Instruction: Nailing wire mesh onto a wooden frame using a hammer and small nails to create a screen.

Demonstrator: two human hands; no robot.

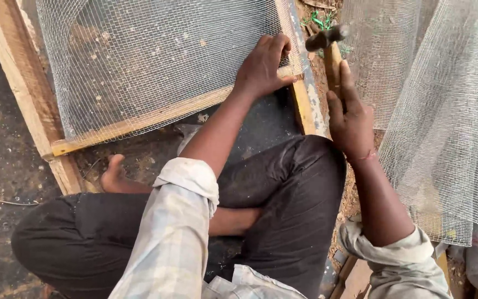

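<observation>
Fine grey wire mesh lies stretched over a rough wooden frame. My left hand presses flat, fingers curled, on the mesh at the frame's near right corner. My right hand grips a wooden-handled hammer, its dark metal head raised just right of the frame. More loose mesh hangs further right.
</observation>
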